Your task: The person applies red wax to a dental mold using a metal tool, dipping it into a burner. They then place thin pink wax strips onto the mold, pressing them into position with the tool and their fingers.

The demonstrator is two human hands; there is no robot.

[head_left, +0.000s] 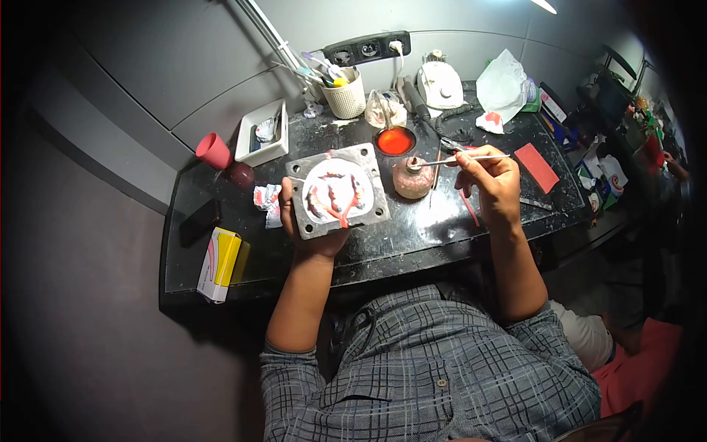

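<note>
My left hand (318, 239) is wrapped round the left and lower edge of a grey square metal flask (298, 171), tilted up above the bench. Its round white plaster centre carries red wax and tooth-like shapes. In my right hand (495, 184) a thin metal tool (451, 160) is pinched between thumb and fingers. The tool's tip is over the neck of a round, pinkish burner (412, 182); whether it touches, or whether a flame burns there, cannot be made out. Behind the burner sits a round dish of bright red-orange material (395, 140).
Around the black bench (368, 259) are a white tray (264, 132), a pink cup (213, 150), a yellow-white box (219, 264), a tool holder (345, 96), a red wax sheet (537, 167) and a white device (440, 85). A person in red (644, 368) is at the right.
</note>
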